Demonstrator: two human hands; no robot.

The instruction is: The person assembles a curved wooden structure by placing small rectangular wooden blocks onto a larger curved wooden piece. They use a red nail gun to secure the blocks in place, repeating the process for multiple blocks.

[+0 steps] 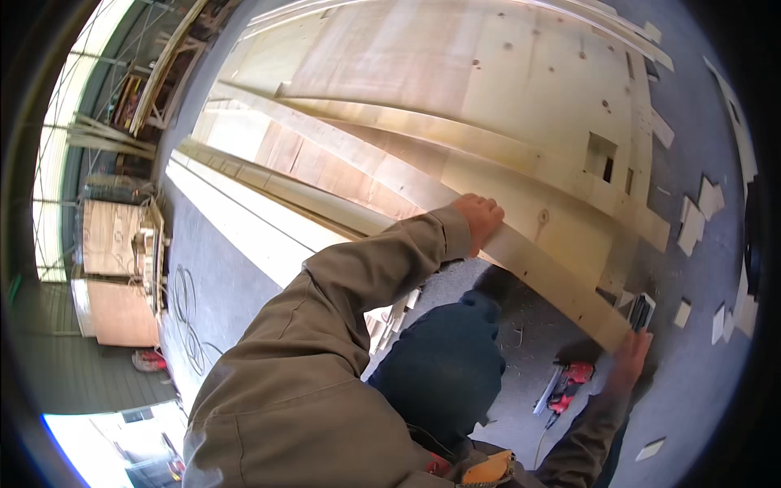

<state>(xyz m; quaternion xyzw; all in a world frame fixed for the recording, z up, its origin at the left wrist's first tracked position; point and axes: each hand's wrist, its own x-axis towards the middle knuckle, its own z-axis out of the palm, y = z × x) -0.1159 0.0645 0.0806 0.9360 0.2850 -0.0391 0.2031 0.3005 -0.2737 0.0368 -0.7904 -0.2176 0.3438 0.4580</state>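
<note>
A long, pale wooden board [382, 167] runs slantwise across larger wood panels, from far left to near right. My left hand [480, 220] is closed over its edge, a little past the middle. At the board's near right end, my right hand [628, 358] grips the end, slightly blurred, with its fingers partly hidden. Just beyond those fingers is a small dark and silver object [641, 311] whose kind I cannot make out. A second wooden board [488, 146] lies behind the first on the flat wood panel [407, 65], which has a rectangular cutout near its right side.
A red nail gun [573, 376] lies on the grey floor below the board. Wood offcuts [691, 228] are scattered at right. More long boards [268, 183] rest at left, near a coiled cable [187, 317]. Wooden crates [114, 236] and stacked lumber stand along the far left.
</note>
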